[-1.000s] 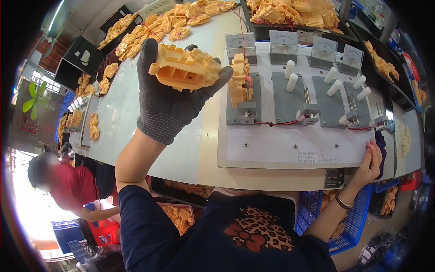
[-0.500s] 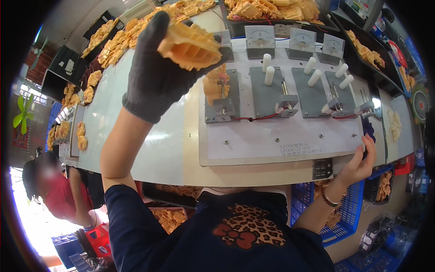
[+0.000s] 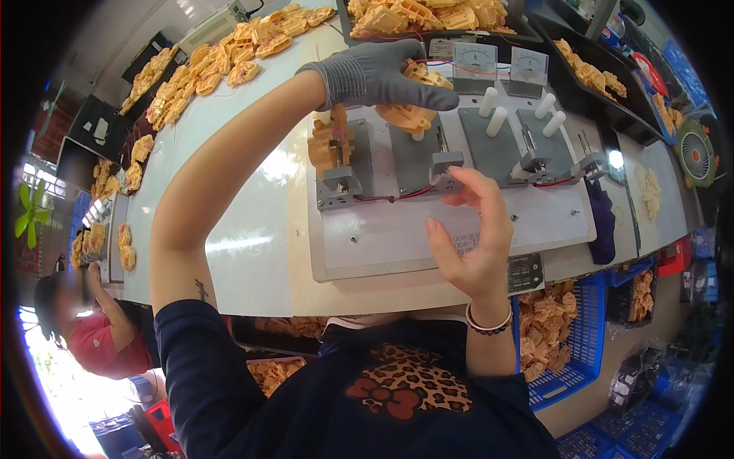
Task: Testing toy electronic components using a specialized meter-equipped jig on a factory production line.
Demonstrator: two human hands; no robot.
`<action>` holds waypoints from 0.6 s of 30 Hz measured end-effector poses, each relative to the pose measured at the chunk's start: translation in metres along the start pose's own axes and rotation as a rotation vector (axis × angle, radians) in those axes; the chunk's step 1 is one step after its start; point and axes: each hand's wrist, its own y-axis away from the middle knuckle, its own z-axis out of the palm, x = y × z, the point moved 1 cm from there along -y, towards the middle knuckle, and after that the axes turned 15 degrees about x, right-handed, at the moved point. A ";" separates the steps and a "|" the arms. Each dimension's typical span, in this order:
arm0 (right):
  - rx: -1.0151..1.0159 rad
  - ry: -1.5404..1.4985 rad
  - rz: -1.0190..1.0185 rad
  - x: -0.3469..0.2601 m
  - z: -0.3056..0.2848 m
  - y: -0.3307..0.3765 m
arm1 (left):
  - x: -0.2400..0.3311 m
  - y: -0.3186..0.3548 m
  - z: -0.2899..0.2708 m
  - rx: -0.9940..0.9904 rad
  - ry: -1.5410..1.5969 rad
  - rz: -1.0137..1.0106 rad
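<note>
My left hand [image 3: 375,75], in a grey glove, grips an orange plastic part [image 3: 417,96] and holds it down over the second grey fixture [image 3: 417,157] on the white test board [image 3: 397,237]. My bare right hand [image 3: 474,241] hovers with fingers apart just in front of that fixture's clamp block [image 3: 447,164], touching nothing I can make out. Another orange part [image 3: 330,141] sits upright in the leftmost fixture. White pegs [image 3: 497,115] stand on the fixtures further right.
Several orange parts lie in piles along the table's far edge [image 3: 206,61] and in trays [image 3: 428,15]. Analog meters [image 3: 470,57] stand behind the board. A blue crate of parts [image 3: 566,336] sits lower right. Another person in red [image 3: 107,336] works at lower left.
My left hand brought the orange part down from the air onto the second fixture. My right hand left the board's right edge and moved in to the middle, near the clamp.
</note>
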 end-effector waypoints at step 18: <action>-0.092 -0.094 -0.010 0.005 -0.008 -0.005 | 0.051 0.012 -0.029 0.319 -0.575 0.025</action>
